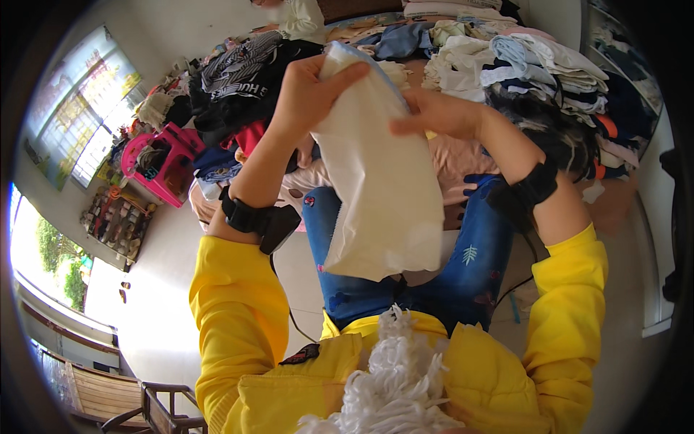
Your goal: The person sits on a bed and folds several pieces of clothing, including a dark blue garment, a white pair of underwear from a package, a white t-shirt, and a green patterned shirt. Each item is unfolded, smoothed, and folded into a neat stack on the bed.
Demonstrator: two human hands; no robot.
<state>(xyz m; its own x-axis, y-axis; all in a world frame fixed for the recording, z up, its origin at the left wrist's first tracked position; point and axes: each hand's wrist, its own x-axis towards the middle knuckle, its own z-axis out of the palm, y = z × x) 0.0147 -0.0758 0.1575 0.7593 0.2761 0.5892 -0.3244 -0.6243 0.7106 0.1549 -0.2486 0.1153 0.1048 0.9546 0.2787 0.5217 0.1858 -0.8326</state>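
Note:
A white cloth [379,200] with a light blue edge hangs in front of me over my lap, loosely folded lengthwise. Its exact kind is unclear. My left hand [314,89] grips the upper left of it, the thumb lying across the front. At the upper right side, my right hand [442,114] is on the blue edge; its fingertips are blurred by motion. Below the cloth, its lower end spreads over my blue jeans [477,244], which have embroidered patches.
Heaped clothes [238,76] lie ahead on the left, folded garments [547,65] on the right. A pink plastic chair [162,163] holds more items. Behind it stands a shoe rack [116,225]. Another person [298,21] sits at the far side. A wooden chair [162,407] is at lower left.

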